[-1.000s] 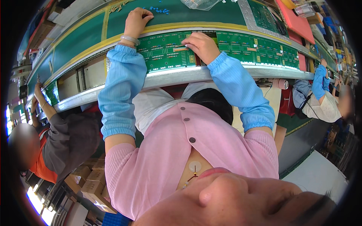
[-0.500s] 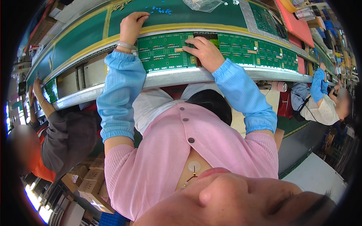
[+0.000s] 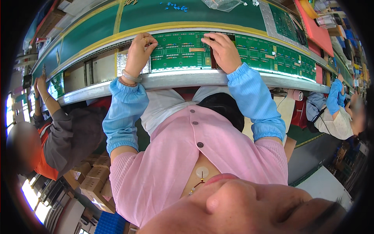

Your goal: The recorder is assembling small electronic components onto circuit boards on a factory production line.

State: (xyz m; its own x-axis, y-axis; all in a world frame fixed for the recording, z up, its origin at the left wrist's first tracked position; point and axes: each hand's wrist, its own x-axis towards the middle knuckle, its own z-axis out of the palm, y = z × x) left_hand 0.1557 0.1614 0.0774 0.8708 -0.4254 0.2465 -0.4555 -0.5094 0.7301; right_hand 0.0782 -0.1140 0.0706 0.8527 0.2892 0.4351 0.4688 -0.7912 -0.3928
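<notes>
Both hands on the board, parts partly in

The left hand (image 3: 137,54) pinches the left edge of the green rectangular circuit board (image 3: 180,51) lying in the long metal conveyor rail (image 3: 183,78). The right hand (image 3: 222,51) rests fingers pressed together on its top right corner; can't tell if they hold a part. A few components sit in, lots of holes look bare, so I'd guess stuffing is midway. Small blue loose parts (image 3: 175,6) wait on the green worktop (image 3: 156,17).

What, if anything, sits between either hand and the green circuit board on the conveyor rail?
Nothing visible. The left hand rests at the green circuit board by its left edge, and the right hand lies on its right part with fingers at the top edge.
</notes>
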